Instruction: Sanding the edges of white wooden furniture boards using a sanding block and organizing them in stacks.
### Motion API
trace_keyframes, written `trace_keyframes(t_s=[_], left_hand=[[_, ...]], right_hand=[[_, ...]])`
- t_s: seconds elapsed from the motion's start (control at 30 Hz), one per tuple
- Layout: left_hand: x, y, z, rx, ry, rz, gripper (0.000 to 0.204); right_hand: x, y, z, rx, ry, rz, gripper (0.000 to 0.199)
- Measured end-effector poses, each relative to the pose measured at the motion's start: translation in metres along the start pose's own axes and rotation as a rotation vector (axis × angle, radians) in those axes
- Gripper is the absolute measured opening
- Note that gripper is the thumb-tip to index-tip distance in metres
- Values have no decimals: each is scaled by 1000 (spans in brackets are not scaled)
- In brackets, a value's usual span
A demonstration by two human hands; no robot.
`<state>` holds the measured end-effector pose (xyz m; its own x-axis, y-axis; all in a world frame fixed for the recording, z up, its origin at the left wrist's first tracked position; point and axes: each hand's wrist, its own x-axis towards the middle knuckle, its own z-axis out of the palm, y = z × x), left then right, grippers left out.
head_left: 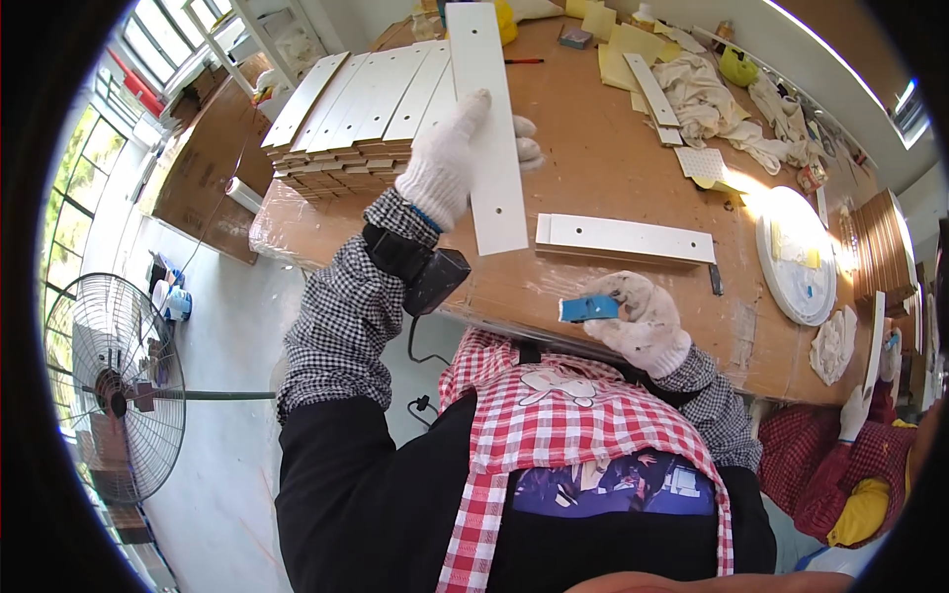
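My left hand (447, 156), in a white knit glove, grips a long white board (491, 128) with a small hole near each end. The board stands on a slant above the table, and fingertips show past its right edge. My right hand (647, 321), in a stained white glove, is closed on a small blue block (589, 308) with a pale left end. It is held near the table's front edge, below a low stack of white boards (623, 237). A tall pile of white boards (371, 99) with brown edges lies beyond my left hand.
Crumpled white cloths (697, 99) and yellow sheets (618, 64) lie at the back right of the brown table (583, 148). A round white lid (794, 257) is further right. Beside me at right, another person's gloved hand (854, 413) holds a white board. A fan (114, 390) stands at left.
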<state>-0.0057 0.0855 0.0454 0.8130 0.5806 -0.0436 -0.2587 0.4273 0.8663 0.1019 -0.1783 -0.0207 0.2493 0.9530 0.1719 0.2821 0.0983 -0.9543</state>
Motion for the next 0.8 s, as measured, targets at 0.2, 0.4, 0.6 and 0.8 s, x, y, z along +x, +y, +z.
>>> trace_keyframes(t_s=[0.2, 0.4, 0.6, 0.8], left_hand=[[-3, 80, -59, 228, 361, 99, 51], [5, 147, -104, 1528, 569, 279, 64], [43, 175, -138, 1745, 736, -83, 85], [87, 188, -162, 1763, 657, -257, 76]], right_hand=[[12, 15, -15, 300, 145, 81, 29], [30, 15, -16, 306, 222, 160, 28], [65, 3, -16, 372, 240, 207, 26], [93, -16, -15, 374, 281, 301, 28]])
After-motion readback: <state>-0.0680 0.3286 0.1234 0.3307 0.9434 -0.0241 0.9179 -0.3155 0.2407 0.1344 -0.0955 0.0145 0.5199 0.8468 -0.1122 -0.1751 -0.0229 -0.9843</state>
